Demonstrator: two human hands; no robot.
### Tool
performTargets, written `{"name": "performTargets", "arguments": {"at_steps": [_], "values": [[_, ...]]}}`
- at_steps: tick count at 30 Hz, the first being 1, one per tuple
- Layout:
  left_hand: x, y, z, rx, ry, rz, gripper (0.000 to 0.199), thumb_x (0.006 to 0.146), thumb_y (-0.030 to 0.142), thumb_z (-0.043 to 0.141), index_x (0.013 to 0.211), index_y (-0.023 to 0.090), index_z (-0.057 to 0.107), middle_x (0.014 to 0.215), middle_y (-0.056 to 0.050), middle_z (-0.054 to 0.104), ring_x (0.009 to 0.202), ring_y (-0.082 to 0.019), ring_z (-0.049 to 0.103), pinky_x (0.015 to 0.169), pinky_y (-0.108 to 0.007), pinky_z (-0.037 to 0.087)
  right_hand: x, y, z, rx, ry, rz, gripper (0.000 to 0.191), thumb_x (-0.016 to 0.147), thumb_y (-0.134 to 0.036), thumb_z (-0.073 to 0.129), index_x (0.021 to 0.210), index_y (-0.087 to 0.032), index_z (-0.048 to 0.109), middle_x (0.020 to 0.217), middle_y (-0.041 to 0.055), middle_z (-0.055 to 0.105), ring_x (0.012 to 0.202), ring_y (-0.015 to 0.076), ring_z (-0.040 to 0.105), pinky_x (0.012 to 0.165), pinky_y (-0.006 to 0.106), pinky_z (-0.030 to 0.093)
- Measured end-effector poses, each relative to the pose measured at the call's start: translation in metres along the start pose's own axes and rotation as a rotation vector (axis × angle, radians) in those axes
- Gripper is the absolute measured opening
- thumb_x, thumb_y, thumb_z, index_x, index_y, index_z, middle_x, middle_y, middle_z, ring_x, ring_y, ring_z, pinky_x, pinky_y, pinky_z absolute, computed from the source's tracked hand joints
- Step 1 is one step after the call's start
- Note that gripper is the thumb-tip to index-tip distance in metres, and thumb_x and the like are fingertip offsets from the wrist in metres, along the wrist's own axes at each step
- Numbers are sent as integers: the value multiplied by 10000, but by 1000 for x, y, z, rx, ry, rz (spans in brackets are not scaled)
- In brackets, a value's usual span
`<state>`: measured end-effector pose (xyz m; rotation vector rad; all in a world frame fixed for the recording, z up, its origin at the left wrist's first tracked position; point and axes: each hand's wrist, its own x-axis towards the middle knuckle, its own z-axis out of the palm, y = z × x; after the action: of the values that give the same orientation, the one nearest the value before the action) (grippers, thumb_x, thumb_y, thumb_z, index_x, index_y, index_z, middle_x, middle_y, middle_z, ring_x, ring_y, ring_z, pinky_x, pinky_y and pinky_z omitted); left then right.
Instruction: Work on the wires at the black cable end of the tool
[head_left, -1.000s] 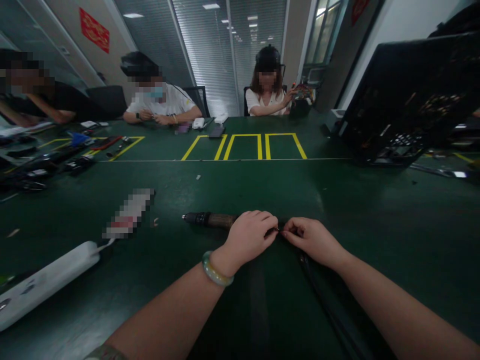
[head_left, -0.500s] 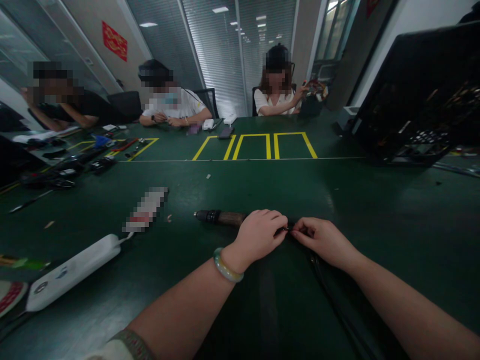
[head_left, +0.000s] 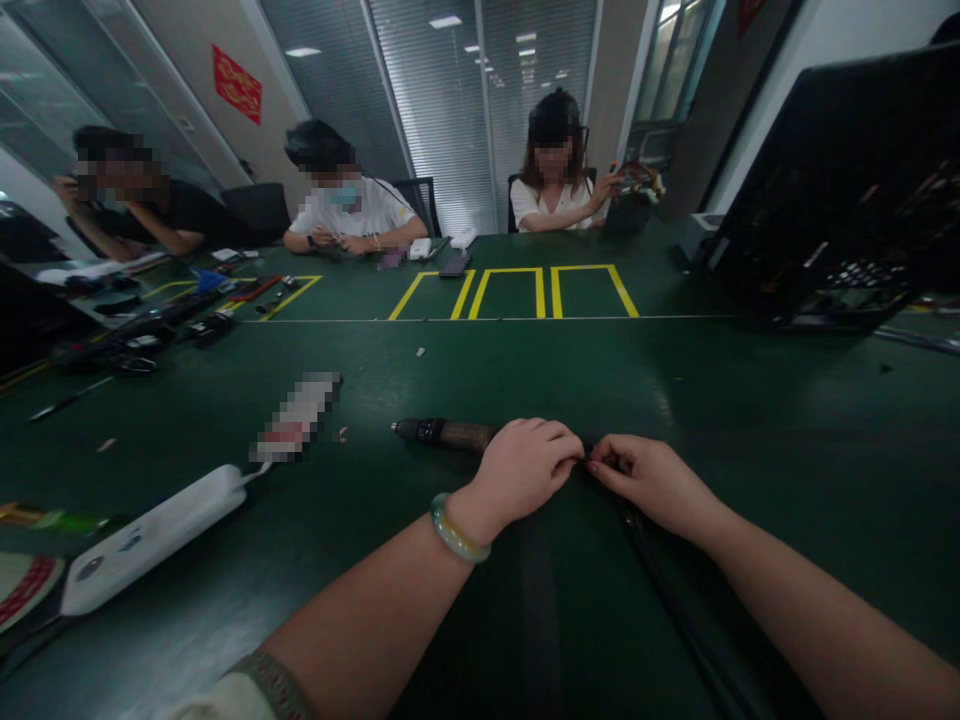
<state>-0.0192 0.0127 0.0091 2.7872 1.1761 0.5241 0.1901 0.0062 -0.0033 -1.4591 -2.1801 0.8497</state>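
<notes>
Dark cylindrical tool with a black tip (head_left: 461,436) lay on the green counter (head_left: 360,520), left hand (head_left: 529,462) fingers curled over it; right hand (head_left: 641,475) fingers pinched, contents indiscernible.

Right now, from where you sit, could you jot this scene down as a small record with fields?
Left hand: the left hand rests over the right end of a dark tool with a brown grip
Right hand: the right hand has its fingertips close to the left's; anything between them is too small to tell
Cable: a dark cable runs down from under the right hand
Left side: white power strip
Surface: green table
Across: a person in black, two in white
</notes>
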Motion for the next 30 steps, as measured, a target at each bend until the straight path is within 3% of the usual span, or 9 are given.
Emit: {"name": "performTargets", "arguments": {"at_steps": [12,30], "values": [[0,1,-1,-62,22,-42,93,877,262,594,960,221,590,990,11,638,940,-180,579,841,-346,432,0,0,-1,14,-17,13,153,877,-363,561,872,-250,664,772,-29,652,638,132,554,554,246,362],[1,0,5,-52,36,-21,109,858,238,606,963,216,587,972,-11,642,910,-197,587,811,-364,444,-2,-2,-2,16,62,-39,113,845,-312,609,848,-226,683,783,-11,674,685,133,593,589,239,396]]}}
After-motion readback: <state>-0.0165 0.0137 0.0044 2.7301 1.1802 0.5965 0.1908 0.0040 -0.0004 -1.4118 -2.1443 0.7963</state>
